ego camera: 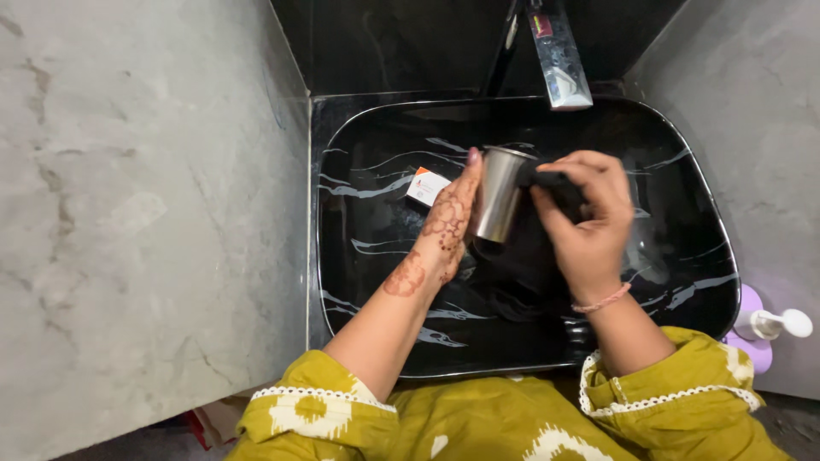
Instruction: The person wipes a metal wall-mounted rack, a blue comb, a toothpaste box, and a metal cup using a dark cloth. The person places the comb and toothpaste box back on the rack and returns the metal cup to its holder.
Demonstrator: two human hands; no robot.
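1. We see a steel cup just above the middle of the frame, held over a black basin with pale veins, its open mouth tilted toward the upper right.
2. We judge the cup light, stiff and thin-walled; it would dent before it breaks. Its polished side looks slippery, more so if wet, which we cannot tell from here.
3. Our left hand, marked with a reddish-brown pattern, is closed loosely round the cup's left side, the fingertips reaching up to the rim. A hold across the body, below the flared rim, seems the surest, since the rim gives the fingers a stop.
4. Our right hand is curled shut on a dark scrubbing pad, pressing it against the cup's mouth at centre right. The pad looks soft and yielding.
5. Above, at the top centre, a shiny tap hangs over the basin; we see no water running.
6. A small white and orange sticker sits on the basin wall left of the cup.
7. At the lower right edge stands a lilac pump bottle with a white nozzle. Grey stone walls close in both sides.
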